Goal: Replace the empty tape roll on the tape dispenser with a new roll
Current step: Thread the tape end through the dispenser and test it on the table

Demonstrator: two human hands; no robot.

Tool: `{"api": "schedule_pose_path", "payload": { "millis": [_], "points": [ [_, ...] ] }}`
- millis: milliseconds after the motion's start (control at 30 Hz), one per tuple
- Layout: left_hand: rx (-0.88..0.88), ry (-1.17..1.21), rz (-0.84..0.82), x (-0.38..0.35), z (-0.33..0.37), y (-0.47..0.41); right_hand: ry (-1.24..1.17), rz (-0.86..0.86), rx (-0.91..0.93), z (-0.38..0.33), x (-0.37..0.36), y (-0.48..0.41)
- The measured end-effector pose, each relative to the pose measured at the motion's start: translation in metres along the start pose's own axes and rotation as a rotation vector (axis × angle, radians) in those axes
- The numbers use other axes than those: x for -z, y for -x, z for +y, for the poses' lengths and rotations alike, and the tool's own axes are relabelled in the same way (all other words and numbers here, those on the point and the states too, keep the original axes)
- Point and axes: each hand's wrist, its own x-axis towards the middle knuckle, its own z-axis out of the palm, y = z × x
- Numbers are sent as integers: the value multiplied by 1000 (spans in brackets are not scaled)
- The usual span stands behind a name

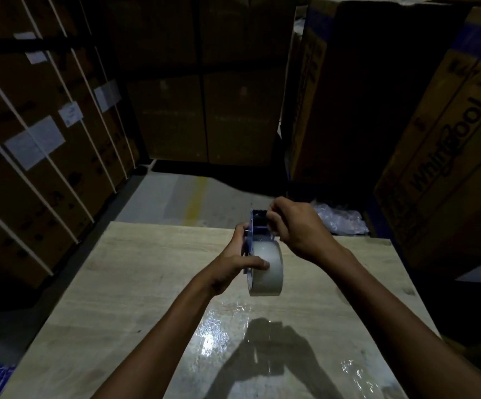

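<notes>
Overall: dim storeroom, hands lit from above.
Surface: pale wood-grain table (135, 272), partly covered by glossy clear film that catches glare near the front edge.
Room: grey concrete floor (164, 197) with a yellow line; stacked cardboard cartons (46, 156) on all sides, white straps and paper labels on the left stack.
Tape dispenser (253, 226): blue frame, held in the air above the table, cutter end pointing away.
Tape roll (266, 267): full, translucent, seated on the dispenser's near end.
Left hand (235, 264): fingers closed around the frame, thumb lying on the roll.
Right hand (296, 226): fingertips pinched together at the cutter end; whether they hold tape, cannot tell.
Other: crumpled plastic wrap (340, 218) on the floor beyond the table, near a Whirlpool carton (446, 156).
</notes>
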Motion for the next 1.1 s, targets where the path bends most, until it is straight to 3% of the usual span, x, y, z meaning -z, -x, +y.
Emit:
{"api": "schedule_pose_path", "payload": {
  "millis": [167, 633, 900, 1100],
  "points": [
    [-7, 36, 26, -6, -3, -1, 298, -15, 132, -4, 6, -1],
    [2, 34, 11, -12, 3, 2, 335, -59, 39, -11, 22, -8],
    [2, -97, -134, -6, 14, 7, 165, -9, -24, -5, 30, -16],
    [-18, -74, -97, -10, 11, 8, 35, -85, -57, -7, 40, -18]
  ]
}}
